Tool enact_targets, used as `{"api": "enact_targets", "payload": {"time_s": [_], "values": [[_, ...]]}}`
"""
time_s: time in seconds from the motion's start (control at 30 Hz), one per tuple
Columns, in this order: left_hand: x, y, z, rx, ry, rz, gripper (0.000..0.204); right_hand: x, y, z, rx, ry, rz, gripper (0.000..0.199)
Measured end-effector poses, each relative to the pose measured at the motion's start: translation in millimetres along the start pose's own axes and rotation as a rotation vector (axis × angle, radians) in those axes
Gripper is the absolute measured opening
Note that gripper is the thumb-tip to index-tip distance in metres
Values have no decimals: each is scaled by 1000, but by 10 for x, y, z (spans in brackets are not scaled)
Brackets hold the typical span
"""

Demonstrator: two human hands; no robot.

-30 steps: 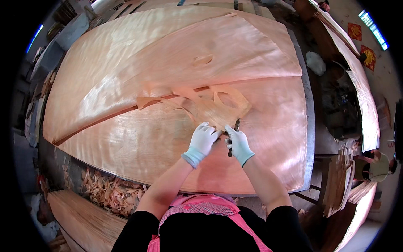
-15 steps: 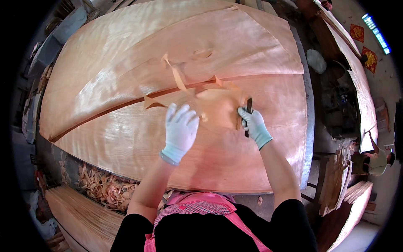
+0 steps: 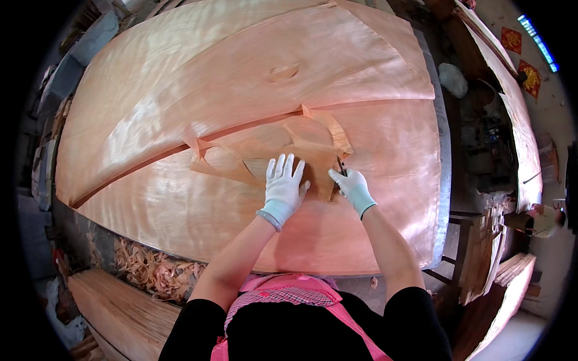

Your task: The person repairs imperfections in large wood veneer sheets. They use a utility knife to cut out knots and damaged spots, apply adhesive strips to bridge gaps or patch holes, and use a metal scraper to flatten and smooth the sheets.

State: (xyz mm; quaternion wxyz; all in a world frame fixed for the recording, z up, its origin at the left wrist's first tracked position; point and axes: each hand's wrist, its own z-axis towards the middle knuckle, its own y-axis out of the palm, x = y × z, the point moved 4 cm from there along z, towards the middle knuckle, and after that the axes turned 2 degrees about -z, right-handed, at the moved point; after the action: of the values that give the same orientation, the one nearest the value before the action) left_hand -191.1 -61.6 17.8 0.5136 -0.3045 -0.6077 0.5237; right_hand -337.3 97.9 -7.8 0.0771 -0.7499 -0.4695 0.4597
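A large thin sheet of pale wood veneer (image 3: 180, 204) covers the table before me, with a second sheet (image 3: 253, 72) overlapping it from the far side. Loose cut veneer pieces (image 3: 289, 147) lie at the seam in the middle. My left hand (image 3: 283, 189), in a white glove, presses flat on one of these pieces with fingers spread. My right hand (image 3: 352, 186), also gloved, grips a small dark knife (image 3: 341, 166) whose tip touches the veneer just right of the left hand.
A pile of veneer scraps (image 3: 150, 271) lies on the floor at lower left beside stacked boards (image 3: 120, 313). More veneer stacks (image 3: 494, 240) stand at the right, past the table's grey edge (image 3: 442, 180). A white bundle (image 3: 453, 79) lies far right.
Both hands moved slightly toward me and closer together. The veneer strips that were lifted and curled half a second ago now lie flatter under my left hand.
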Motion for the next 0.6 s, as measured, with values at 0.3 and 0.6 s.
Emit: {"api": "enact_targets", "payload": {"time_s": [0.3,0.6], "values": [[-20,223,-46,18,39,-36,61,-117,-302,547,39,178,796,26],[-59,163,-54,43,31,-75,61,-220,-401,246,444,-405,462,46]]}}
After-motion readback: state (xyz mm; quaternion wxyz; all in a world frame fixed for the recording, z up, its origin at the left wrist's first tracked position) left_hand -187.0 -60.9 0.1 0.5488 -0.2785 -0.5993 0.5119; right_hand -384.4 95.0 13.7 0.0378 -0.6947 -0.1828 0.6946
